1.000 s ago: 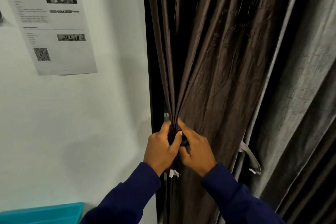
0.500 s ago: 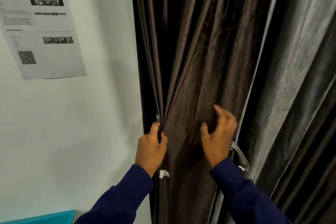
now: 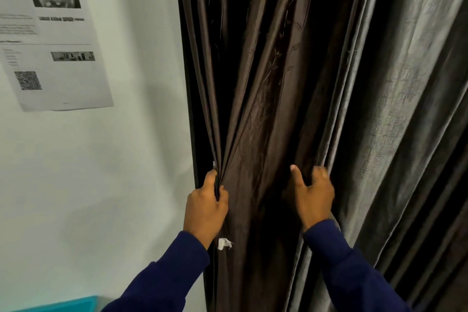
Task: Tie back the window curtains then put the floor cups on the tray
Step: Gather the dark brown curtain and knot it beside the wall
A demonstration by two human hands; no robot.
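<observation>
A dark brown curtain (image 3: 266,109) hangs in folds down the middle of the view, with a grey curtain (image 3: 405,109) to its right. My left hand (image 3: 206,206) is closed around a pinch of gathered folds at the brown curtain's left edge, by the wall. My right hand (image 3: 312,195) hooks its fingers around the brown curtain's right edge, where it meets the grey one, thumb up. A small white tag (image 3: 224,243) dangles just below my left hand. No cups or tray are in sight.
A white wall (image 3: 101,185) fills the left side, with a printed paper sheet (image 3: 50,40) stuck on it. The corner of a teal object (image 3: 63,305) shows at the bottom left. Both sleeves are dark blue.
My hands were together on the gathered folds. My right hand let go, swung right and now grips the curtain's right edge. My left hand keeps its hold.
</observation>
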